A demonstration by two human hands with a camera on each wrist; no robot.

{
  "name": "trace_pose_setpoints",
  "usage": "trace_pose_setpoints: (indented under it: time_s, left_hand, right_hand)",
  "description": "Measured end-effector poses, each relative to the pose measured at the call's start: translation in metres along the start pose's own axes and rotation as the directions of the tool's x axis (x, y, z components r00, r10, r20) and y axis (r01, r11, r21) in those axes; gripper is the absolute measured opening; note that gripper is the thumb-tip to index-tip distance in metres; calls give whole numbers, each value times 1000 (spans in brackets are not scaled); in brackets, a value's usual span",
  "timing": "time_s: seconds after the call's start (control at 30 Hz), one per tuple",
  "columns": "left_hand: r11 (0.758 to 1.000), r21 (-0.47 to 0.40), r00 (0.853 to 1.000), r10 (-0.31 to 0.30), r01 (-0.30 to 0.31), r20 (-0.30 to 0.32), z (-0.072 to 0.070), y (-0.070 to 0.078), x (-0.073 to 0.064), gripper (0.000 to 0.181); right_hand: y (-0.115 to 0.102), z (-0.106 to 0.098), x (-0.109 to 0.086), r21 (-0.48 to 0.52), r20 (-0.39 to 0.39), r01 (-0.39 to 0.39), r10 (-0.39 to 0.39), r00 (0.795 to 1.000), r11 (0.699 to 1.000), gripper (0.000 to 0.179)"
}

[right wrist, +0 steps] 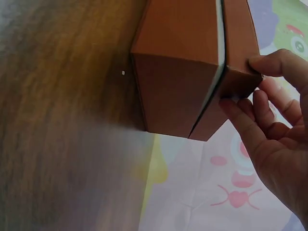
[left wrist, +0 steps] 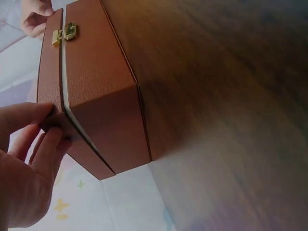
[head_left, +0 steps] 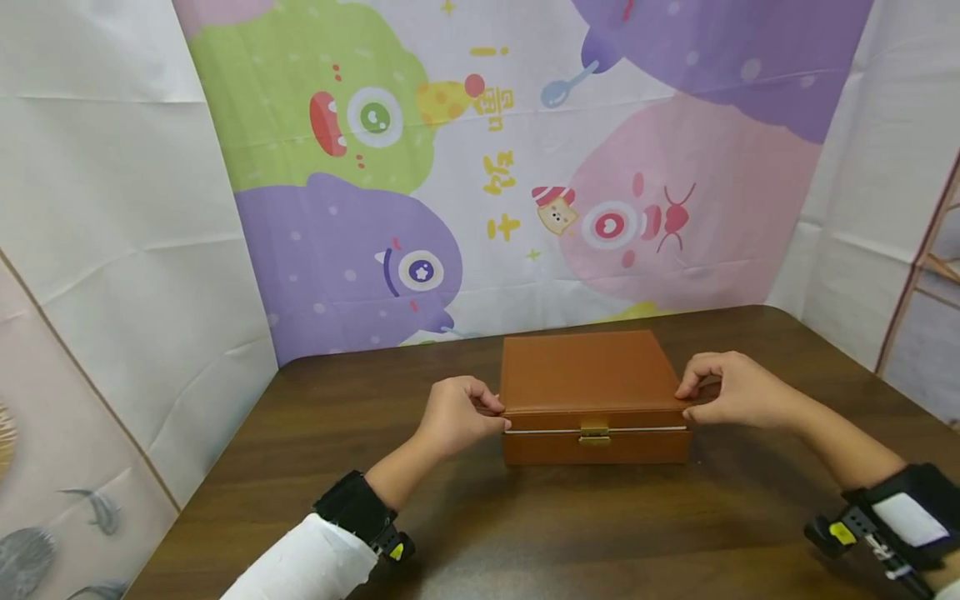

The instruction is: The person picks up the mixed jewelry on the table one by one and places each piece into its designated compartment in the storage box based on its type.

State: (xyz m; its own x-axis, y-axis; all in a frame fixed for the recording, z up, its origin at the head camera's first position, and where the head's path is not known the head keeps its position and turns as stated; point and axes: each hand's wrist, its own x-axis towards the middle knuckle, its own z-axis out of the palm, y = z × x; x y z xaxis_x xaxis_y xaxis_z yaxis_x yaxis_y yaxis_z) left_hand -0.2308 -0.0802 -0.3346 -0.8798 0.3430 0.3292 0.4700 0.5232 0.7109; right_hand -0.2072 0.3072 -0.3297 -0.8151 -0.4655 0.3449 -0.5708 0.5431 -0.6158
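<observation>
A brown leather-look box [head_left: 588, 375] stands on the table, its front towards me. A brass clasp [head_left: 595, 435] sits at the middle of that front, and a pale strip shows between lid and base. My left hand [head_left: 461, 415] pinches the lid's front left corner with thumb and fingers. At the front right corner my right hand [head_left: 738, 392] grips the lid [right wrist: 240, 45] the same way. Both wrist views show the gap widest at the front, narrowing along the sides towards the back. The inside of the box is hidden.
The dark wooden table [head_left: 360, 400] reaches back to a cartoon-printed cloth [head_left: 510, 167]. White sheets [head_left: 135, 167] hang at both sides. A tiny pale speck [right wrist: 123, 73] lies on the table beside the box.
</observation>
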Motion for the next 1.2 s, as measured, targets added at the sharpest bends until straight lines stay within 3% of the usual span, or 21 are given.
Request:
trace_pose_setpoints:
  time_s: [0.13, 0.2, 0.27, 0.3, 0.37, 0.47, 0.5, 0.6, 0.7, 0.83, 0.97, 1.1, 1.2]
  left_hand:
    - [1000, 11, 1000, 9, -9, -18, 2, 1, -2, 16]
    - [997, 72, 1000, 28, -27, -13, 1, 2, -3, 17]
    - [979, 190, 998, 67, -69, 16, 1, 5, -3, 18]
    - [960, 258, 994, 101, -106, 33, 0, 8, -3, 19]
    - [899, 383, 978, 194, -210, 80, 1, 16, 0, 22]
    - [803, 466, 928, 335, -371, 162, 7, 32, 7, 28]
    - [783, 463, 909, 372, -416, 189, 11, 36, 9, 28]
    - [728, 464, 864, 428, -504, 266, 24, 47, 13, 25]
    - [667, 518, 845, 432, -535, 316, 37, 53, 13, 23]
    - [594, 620, 856, 409, -512, 315, 50, 56, 10, 22]
    - [548, 690, 872, 405, -473, 276, 55, 58, 10, 17]
    - [519, 721, 874, 411, -459, 260, 59, 59, 11, 14]
    - [511, 732, 876, 408, -451, 255, 61, 60, 12, 12]
  right_hand:
    - [0, 2, 0, -39, -10, 18, -18, 1000, 999, 23]
    - [-2, 2, -1, -92, -8, 35, -36, 999, 995, 25]
    - [-8, 2, 0, -173, -3, 61, -63, 998, 983, 26]
    - [-12, 3, 1, -220, -2, 77, -79, 997, 973, 28]
    - [-23, 6, 5, -318, 8, 121, -125, 992, 940, 31]
    - [-42, 18, 15, -426, 24, 202, -212, 977, 882, 36]
    - [-47, 23, 18, -453, 31, 232, -245, 969, 861, 36]
    - [-59, 41, 28, -523, 58, 302, -321, 945, 797, 32]
    - [-65, 55, 33, -568, 72, 338, -363, 929, 751, 29]
    - [-65, 64, 34, -617, 58, 341, -392, 918, 709, 28]
    - [-65, 66, 34, -652, 38, 326, -400, 916, 685, 27]
    - [-64, 67, 36, -673, 39, 326, -408, 912, 664, 25]
    - [-63, 67, 36, -694, 41, 330, -423, 905, 640, 24]
